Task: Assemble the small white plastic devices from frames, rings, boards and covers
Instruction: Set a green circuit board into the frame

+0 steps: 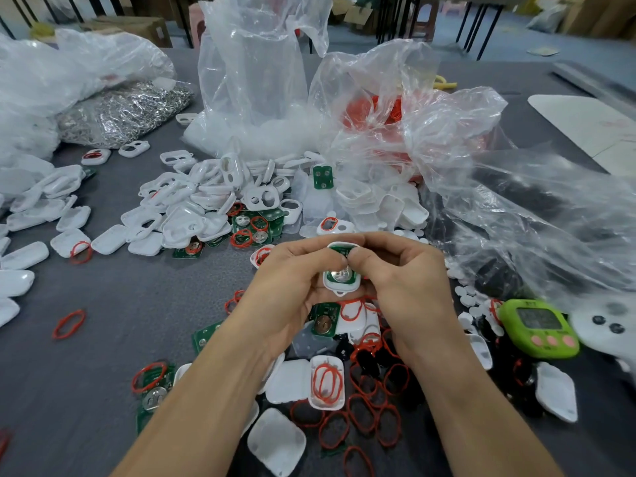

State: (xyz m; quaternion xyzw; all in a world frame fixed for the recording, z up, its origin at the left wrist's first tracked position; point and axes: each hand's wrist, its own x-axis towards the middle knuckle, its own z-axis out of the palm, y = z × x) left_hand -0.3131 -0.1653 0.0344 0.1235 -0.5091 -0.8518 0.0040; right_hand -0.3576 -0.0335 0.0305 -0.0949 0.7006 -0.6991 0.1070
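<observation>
Both hands hold one small white frame [340,290] above the table, with a green board [341,275] and its round silver battery seated inside. My left hand [292,287] grips its left side and my right hand [406,280] grips the right; both thumbs press on the board's upper part. Below the hands lie red rings [364,413], white covers [277,440], a frame with rings in it [327,382] and loose green boards [153,395]. A heap of white frames [192,204] lies beyond.
Clear plastic bags [261,80] of white and red parts stand at the back, with a bag of silver metal clips [124,111] at the left. A green timer [538,327] sits at the right beside a white device [609,325]. Grey table [120,304] shows at the left.
</observation>
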